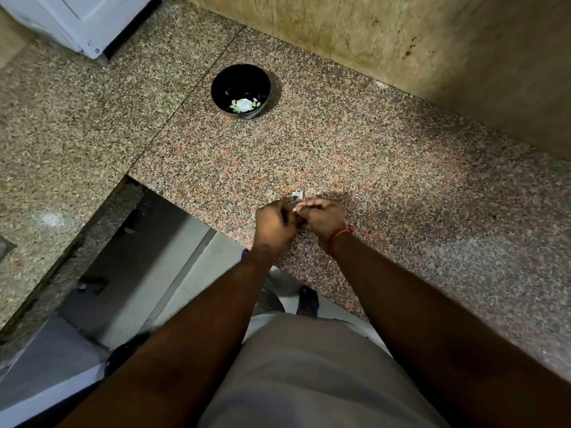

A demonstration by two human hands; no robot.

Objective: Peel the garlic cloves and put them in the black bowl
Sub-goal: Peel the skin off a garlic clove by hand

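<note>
The black bowl (240, 88) stands on the speckled granite counter (386, 168), far ahead of my hands, with several pale peeled garlic cloves (244, 104) in its bottom. My left hand (273, 225) and my right hand (323, 220) meet fist to fist just above the counter's near edge. Their curled fingers pinch a small garlic clove (297, 208) between them; only a sliver of white shows. A scrap of white garlic skin (296, 195) lies on the counter just beyond the knuckles. A red thread is tied round my right wrist.
A beige stone wall (432, 41) rises behind the counter at right. A white appliance corner (80, 23) stands at top left. The counter turns an L at left, with tiled floor (160, 267) below its edge and my feet by the cabinet.
</note>
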